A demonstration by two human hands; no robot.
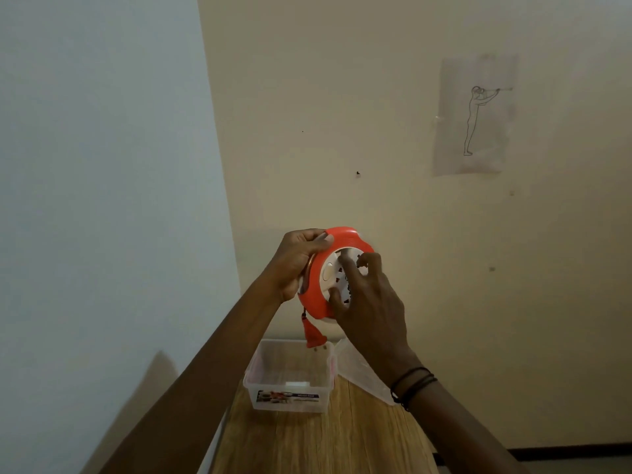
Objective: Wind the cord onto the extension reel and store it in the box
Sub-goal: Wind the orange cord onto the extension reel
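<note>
1. Orange plastic fills the grip: the left hand [297, 260] is clamped around the rim of the reel [337, 273], thumb over the upper edge and fingers behind, holding it on edge in the air in front of the wall [376, 131].

2. The right hand [371, 302] lies on the reel's white face, fingertips curled into the hub as if pinching a winding knob. The knob itself is hidden under the fingers, so exactly what they grip cannot be told.

3. Only a short tail of cord [304, 316] hangs out of the reel's lower edge, ending in the orange plug [312, 335], which dangles just above the far rim of the box.

4. The box [290, 381], clear plastic and open, stands on the wooden table [325, 443] directly below the reel, with a clear lid [362, 371] lying just beside it on the right.

5. Judged from this, the winding step is near its end: almost all the cord appears to be in.

6. The next move likely calls for a few more turns of the hub with the right hand while the left keeps the casing steady, until the plug sits against the rim. Then the reel must be laid flat and lowered into the box, with the plug tucked in so it does not catch the edge.
</note>
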